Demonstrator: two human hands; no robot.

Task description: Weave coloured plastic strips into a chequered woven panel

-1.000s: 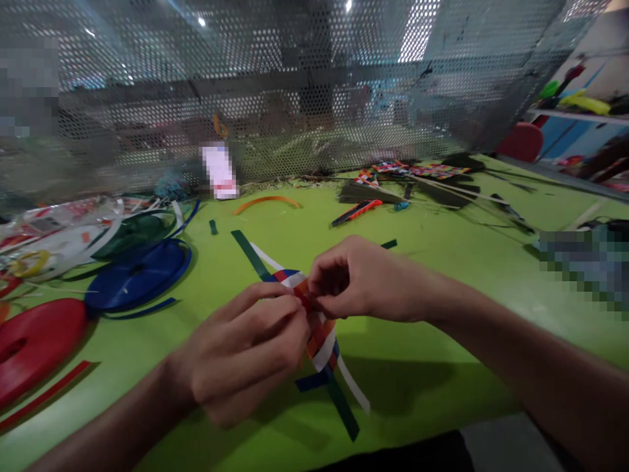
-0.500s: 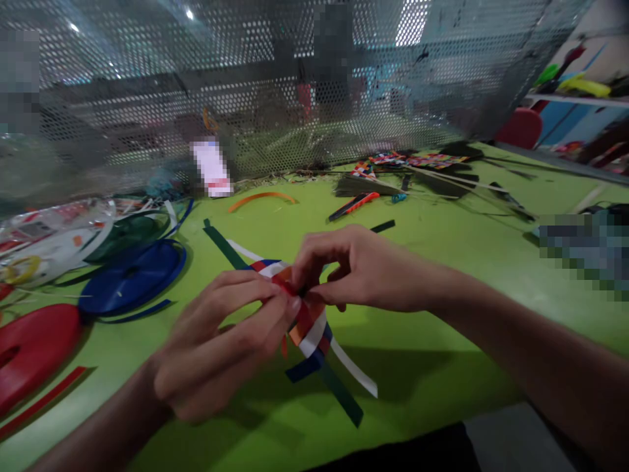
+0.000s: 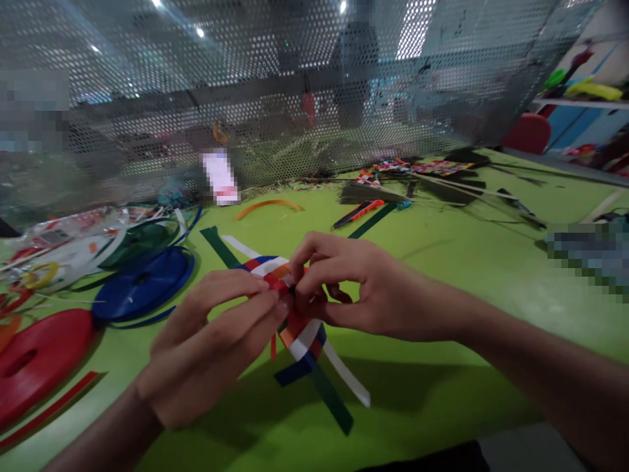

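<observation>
Woven from flat red, white, blue, orange and green strips, a ribbon weave (image 3: 305,339) is held a little above the green table. My left hand (image 3: 211,334) pinches its near left part, thumb and fingers closed on a red strip. From the far right side my right hand (image 3: 344,282) grips the weave, its fingertips meeting those of the left hand at the middle. Loose ends stick out: a green strip (image 3: 334,400) and a white strip (image 3: 346,375) toward me, another green end (image 3: 219,246) at the far left. The exact spot between the fingertips is hidden.
On the left lie a red ribbon roll (image 3: 46,347), a blue roll (image 3: 142,282) and a green roll (image 3: 142,242). A cutter knife (image 3: 358,214) lies beyond my hands, near woven pieces (image 3: 432,167). A perforated metal screen (image 3: 275,98) closes the back.
The view has shifted slightly. My right hand's fingers have curled closer at the weave's middle, and a longer green strip now shows behind that hand. Both hands keep hold.
</observation>
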